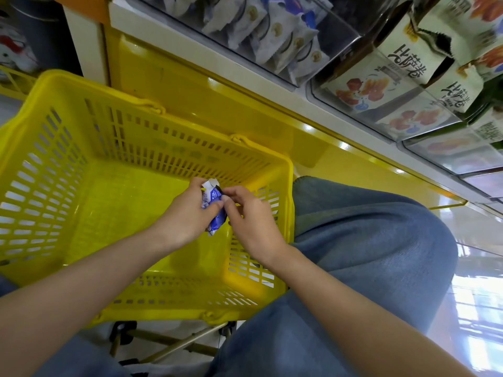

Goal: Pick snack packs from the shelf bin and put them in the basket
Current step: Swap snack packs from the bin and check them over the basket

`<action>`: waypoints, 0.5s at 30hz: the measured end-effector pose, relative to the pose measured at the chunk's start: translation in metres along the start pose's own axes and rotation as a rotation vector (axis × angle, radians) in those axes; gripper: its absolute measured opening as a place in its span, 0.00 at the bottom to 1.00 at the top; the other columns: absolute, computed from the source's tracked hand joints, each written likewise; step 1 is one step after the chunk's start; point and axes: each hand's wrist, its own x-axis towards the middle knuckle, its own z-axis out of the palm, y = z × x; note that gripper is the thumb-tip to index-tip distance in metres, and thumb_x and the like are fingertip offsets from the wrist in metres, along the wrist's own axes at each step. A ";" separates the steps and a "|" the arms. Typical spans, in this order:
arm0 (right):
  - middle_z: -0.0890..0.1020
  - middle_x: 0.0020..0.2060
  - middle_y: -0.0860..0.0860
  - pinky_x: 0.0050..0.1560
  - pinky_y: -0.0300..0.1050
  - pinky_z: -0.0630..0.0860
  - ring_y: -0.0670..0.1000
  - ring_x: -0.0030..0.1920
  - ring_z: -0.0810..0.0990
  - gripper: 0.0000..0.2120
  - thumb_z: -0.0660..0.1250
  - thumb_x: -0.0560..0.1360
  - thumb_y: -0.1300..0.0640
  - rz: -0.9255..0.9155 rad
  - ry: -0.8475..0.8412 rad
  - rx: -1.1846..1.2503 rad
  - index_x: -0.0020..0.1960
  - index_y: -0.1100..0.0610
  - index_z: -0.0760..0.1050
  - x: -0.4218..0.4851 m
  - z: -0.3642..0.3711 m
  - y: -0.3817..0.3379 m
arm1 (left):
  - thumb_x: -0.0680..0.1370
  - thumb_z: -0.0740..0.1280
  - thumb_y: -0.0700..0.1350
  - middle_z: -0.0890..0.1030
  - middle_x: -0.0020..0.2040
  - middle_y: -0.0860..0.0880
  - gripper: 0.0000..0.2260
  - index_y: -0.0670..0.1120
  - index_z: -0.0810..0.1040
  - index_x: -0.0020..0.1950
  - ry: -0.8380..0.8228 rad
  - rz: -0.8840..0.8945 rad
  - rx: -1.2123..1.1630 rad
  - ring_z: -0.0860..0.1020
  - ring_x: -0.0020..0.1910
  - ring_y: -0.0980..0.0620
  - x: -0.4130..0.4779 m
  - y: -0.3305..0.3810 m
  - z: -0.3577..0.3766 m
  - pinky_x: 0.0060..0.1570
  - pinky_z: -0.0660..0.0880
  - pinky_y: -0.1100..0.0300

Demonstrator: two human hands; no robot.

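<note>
From my feed, the backdrop is a shop shelving unit with a white painted front ledge [163, 34] running diagonally across the top. Beneath it I see a glossy yellow base panel [217, 104] catching small bright spots of overhead light. A cream upright post [87, 44] stands at the unit's left end, with an orange strip above it. At far left I can make out a white plush toy with a red bow [13, 50], blurred, and a yellow wire rack [13, 80] just below it. On the right, the polished pale floor [476, 308] mirrors bright window-like panes. Low down, a thin metal-tube stand with black casters [177, 344] rests on the floor.
</note>
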 end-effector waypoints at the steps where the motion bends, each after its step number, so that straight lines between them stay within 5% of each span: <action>1: 0.83 0.49 0.54 0.46 0.48 0.77 0.50 0.45 0.81 0.11 0.60 0.79 0.55 -0.021 0.005 -0.029 0.57 0.58 0.76 0.000 -0.001 0.000 | 0.78 0.63 0.40 0.79 0.49 0.42 0.17 0.41 0.64 0.65 -0.002 0.019 0.046 0.78 0.49 0.43 -0.001 0.000 -0.001 0.49 0.73 0.55; 5: 0.82 0.41 0.56 0.43 0.58 0.76 0.55 0.40 0.80 0.11 0.58 0.80 0.55 -0.025 0.009 -0.040 0.53 0.59 0.77 0.000 -0.001 -0.002 | 0.78 0.62 0.39 0.79 0.48 0.43 0.17 0.41 0.64 0.65 -0.017 0.039 0.069 0.78 0.47 0.44 -0.001 0.002 -0.002 0.45 0.72 0.54; 9: 0.82 0.48 0.57 0.49 0.58 0.77 0.56 0.47 0.81 0.11 0.58 0.80 0.58 0.035 -0.015 0.073 0.57 0.60 0.76 0.001 -0.002 -0.006 | 0.78 0.63 0.40 0.78 0.50 0.43 0.18 0.42 0.64 0.67 0.010 0.000 -0.077 0.79 0.47 0.45 0.001 0.003 -0.004 0.49 0.78 0.50; 12: 0.80 0.56 0.57 0.53 0.51 0.78 0.51 0.50 0.80 0.14 0.58 0.80 0.58 0.091 -0.098 0.167 0.64 0.59 0.68 -0.001 -0.001 -0.008 | 0.77 0.64 0.42 0.77 0.51 0.43 0.19 0.41 0.65 0.66 0.032 -0.072 -0.329 0.79 0.41 0.52 0.003 0.004 -0.008 0.34 0.78 0.64; 15: 0.80 0.55 0.58 0.52 0.52 0.78 0.54 0.50 0.81 0.14 0.57 0.80 0.59 0.120 -0.101 0.274 0.65 0.59 0.66 -0.003 -0.001 -0.010 | 0.77 0.65 0.44 0.77 0.57 0.40 0.19 0.42 0.66 0.65 0.026 -0.136 -0.447 0.80 0.43 0.52 0.004 0.006 -0.009 0.35 0.79 0.64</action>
